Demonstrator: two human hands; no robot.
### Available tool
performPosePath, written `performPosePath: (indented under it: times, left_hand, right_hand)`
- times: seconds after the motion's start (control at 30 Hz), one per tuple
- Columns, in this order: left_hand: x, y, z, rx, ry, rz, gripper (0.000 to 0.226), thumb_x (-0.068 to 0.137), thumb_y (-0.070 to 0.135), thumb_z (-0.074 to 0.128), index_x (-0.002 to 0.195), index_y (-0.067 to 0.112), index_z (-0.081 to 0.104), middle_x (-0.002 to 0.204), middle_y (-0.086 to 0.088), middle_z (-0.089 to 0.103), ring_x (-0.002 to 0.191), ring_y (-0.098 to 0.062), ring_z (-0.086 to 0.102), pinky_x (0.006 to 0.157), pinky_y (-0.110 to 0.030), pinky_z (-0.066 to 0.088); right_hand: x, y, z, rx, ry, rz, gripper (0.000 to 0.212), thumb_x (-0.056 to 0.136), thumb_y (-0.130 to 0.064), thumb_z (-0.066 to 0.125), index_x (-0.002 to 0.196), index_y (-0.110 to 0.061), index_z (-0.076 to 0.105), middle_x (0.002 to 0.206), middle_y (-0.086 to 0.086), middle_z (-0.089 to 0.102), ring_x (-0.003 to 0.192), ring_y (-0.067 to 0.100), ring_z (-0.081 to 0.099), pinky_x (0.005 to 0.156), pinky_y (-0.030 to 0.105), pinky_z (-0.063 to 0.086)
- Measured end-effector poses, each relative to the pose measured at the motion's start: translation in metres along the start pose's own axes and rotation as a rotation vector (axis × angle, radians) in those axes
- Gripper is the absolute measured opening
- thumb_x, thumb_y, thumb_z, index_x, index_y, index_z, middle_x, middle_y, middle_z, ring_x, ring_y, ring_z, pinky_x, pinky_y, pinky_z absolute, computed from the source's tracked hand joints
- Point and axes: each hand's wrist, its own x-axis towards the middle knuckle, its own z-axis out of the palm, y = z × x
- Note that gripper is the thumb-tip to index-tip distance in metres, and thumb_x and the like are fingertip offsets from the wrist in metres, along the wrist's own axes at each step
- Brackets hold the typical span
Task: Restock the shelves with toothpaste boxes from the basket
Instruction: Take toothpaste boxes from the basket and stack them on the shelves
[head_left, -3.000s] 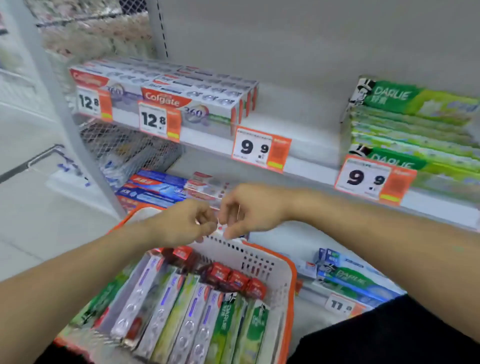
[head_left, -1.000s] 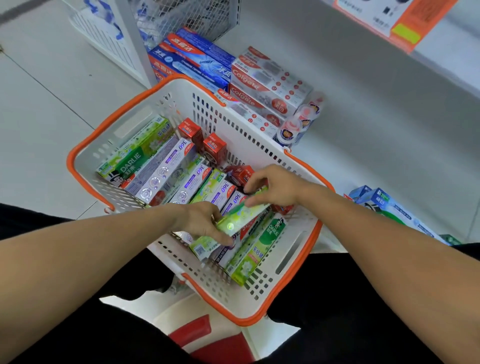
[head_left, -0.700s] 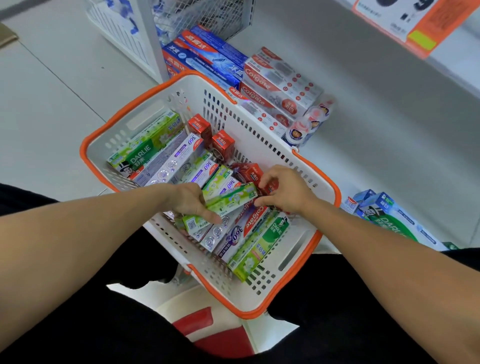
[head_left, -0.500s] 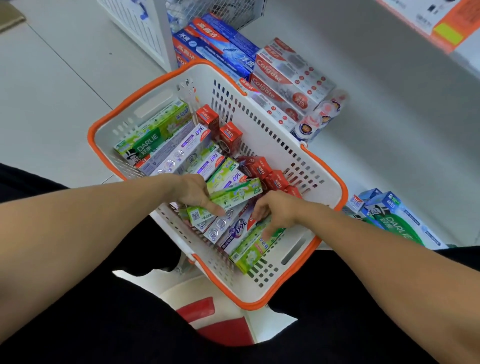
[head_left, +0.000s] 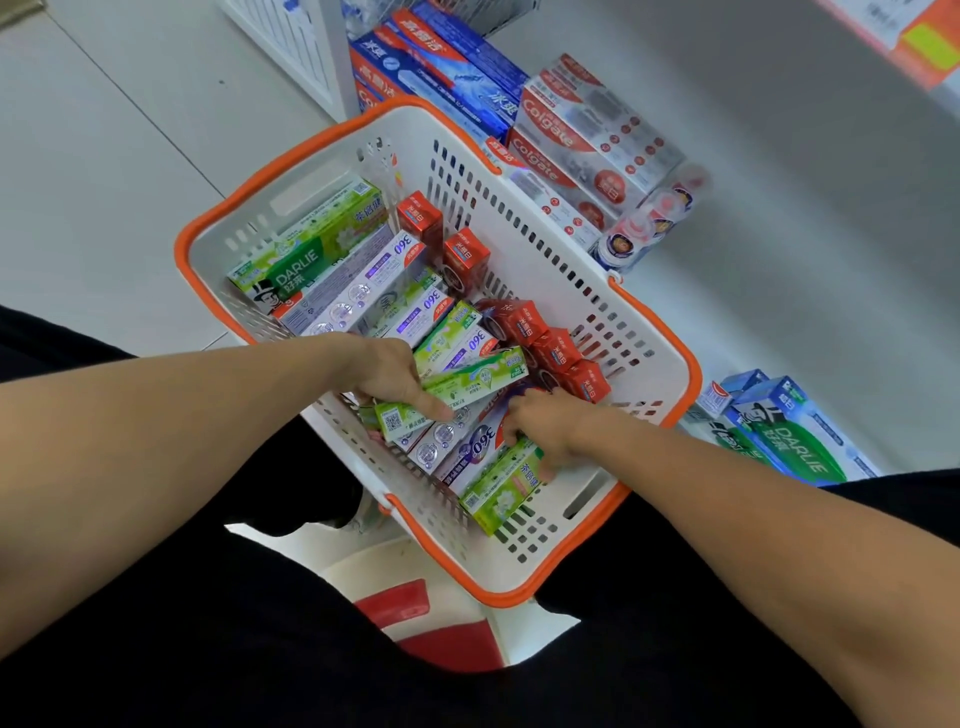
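A white basket with an orange rim (head_left: 652, 332) sits on my lap, packed with toothpaste boxes: green Darlie, silver-purple 360 boxes (head_left: 363, 280) and small red boxes (head_left: 524, 322). My left hand (head_left: 387, 371) grips a light green toothpaste box (head_left: 467, 387) by its near end, lifted slightly above the others. My right hand (head_left: 535, 428) reaches down into the basket, its fingers curled around a second green box (head_left: 501, 491) near the basket's right corner.
The bottom shelf (head_left: 779, 260) lies beyond the basket, holding blue boxes (head_left: 441, 67), red and silver Colgate boxes (head_left: 582, 140) and small tubes (head_left: 649, 218). More Darlie boxes (head_left: 784, 436) lie at the right. An orange price tag (head_left: 914, 41) marks the shelf above.
My view dropped from the shelves to the basket. The left hand took up a light green box; the right hand let go of its far end and moved down onto another green box.
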Motion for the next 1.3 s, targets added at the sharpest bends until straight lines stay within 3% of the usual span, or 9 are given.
performPosePath:
  times: [0.17,0.2,0.23,0.27,0.43,0.63,0.8,1.07,1.3]
  left_hand:
    - [-0.005,0.000,0.000,-0.020,-0.031,-0.002,0.113,0.053,0.077,0.076,0.134,0.001,0.055,0.117,-0.019,0.059,0.113,-0.036,0.057,0.101,-0.050,0.048]
    - [-0.005,0.000,-0.001,-0.042,-0.034,-0.003,0.111,0.054,0.075,0.077,0.133,0.000,0.054,0.098,0.008,0.038,0.106,-0.034,0.059,0.096,-0.047,0.050]
    - [-0.007,0.002,-0.004,-0.056,-0.040,-0.004,0.106,0.058,0.073,0.077,0.132,0.000,0.054,0.128,-0.021,0.045,0.102,-0.033,0.061,0.089,-0.045,0.053]
    - [-0.009,0.002,-0.007,-0.068,-0.045,-0.009,0.103,0.061,0.071,0.077,0.132,0.001,0.054,0.094,-0.010,0.056,0.097,-0.033,0.062,0.081,-0.043,0.053]
    - [-0.028,0.000,-0.032,-0.216,-0.031,-0.048,0.132,0.038,0.081,0.081,0.138,0.003,0.046,0.126,-0.008,0.043,0.077,-0.015,0.041,0.080,-0.037,0.036]
    - [-0.036,-0.005,-0.049,-0.610,0.107,0.003,0.135,0.051,0.068,0.088,0.153,0.004,0.028,0.160,-0.009,0.033,0.139,-0.033,0.043,0.109,-0.048,0.043]
    - [-0.051,0.016,-0.059,-1.039,0.210,0.094,0.072,0.074,0.051,0.083,0.131,0.014,0.059,0.114,-0.011,0.073,0.096,-0.033,0.072,0.075,-0.040,0.061]
    - [-0.104,0.062,-0.095,-1.158,0.458,0.285,0.032,0.083,0.023,0.078,0.108,0.005,0.071,0.093,-0.015,0.077,0.073,-0.030,0.073,0.057,-0.036,0.058]
    - [-0.169,0.073,-0.137,-0.974,0.309,0.461,0.051,0.068,0.018,0.080,0.115,0.002,0.070,0.106,-0.019,0.075,0.101,-0.036,0.072,0.100,-0.055,0.049]
  right_hand:
    - [0.002,0.003,0.000,0.065,0.013,0.005,0.056,0.071,-0.035,0.087,0.116,-0.025,0.056,0.121,-0.002,0.052,0.112,0.021,0.044,0.085,0.038,0.029]
    - [0.002,0.005,-0.001,0.111,0.003,0.016,0.056,0.070,-0.033,0.088,0.115,-0.025,0.056,0.119,-0.002,0.055,0.111,0.021,0.048,0.086,0.038,0.028]
    - [0.000,0.007,-0.003,0.164,0.000,0.030,0.056,0.070,-0.032,0.089,0.115,-0.025,0.057,0.117,-0.003,0.058,0.108,0.022,0.052,0.088,0.037,0.029]
    - [-0.003,0.009,-0.006,0.227,0.004,0.044,0.056,0.070,-0.031,0.089,0.115,-0.025,0.057,0.115,-0.004,0.058,0.107,0.023,0.054,0.090,0.037,0.033]
    - [-0.022,0.009,-0.040,0.516,0.091,0.058,0.052,0.076,-0.043,0.084,0.117,-0.019,0.064,0.105,-0.006,0.055,0.093,0.014,0.053,0.080,0.029,0.042]
    - [-0.038,0.008,-0.078,0.921,0.112,0.251,0.045,0.085,-0.050,0.073,0.071,-0.010,0.059,0.062,0.001,0.051,0.055,0.018,0.046,0.062,0.033,0.039]
    - [-0.056,-0.001,-0.104,1.664,0.303,0.185,0.031,0.095,-0.027,0.067,0.112,-0.001,0.065,0.094,0.015,0.077,0.088,0.027,0.074,0.094,0.043,0.056]
    - [-0.076,-0.040,-0.156,2.011,0.765,-0.229,0.045,0.086,-0.022,0.077,0.121,-0.011,0.051,0.102,0.006,0.074,0.094,0.030,0.072,0.087,0.065,0.054]
    - [-0.134,-0.030,-0.187,1.956,0.748,-0.510,0.036,0.088,-0.012,0.064,0.123,-0.021,0.066,0.123,0.016,0.069,0.105,0.032,0.068,0.088,0.052,0.058]
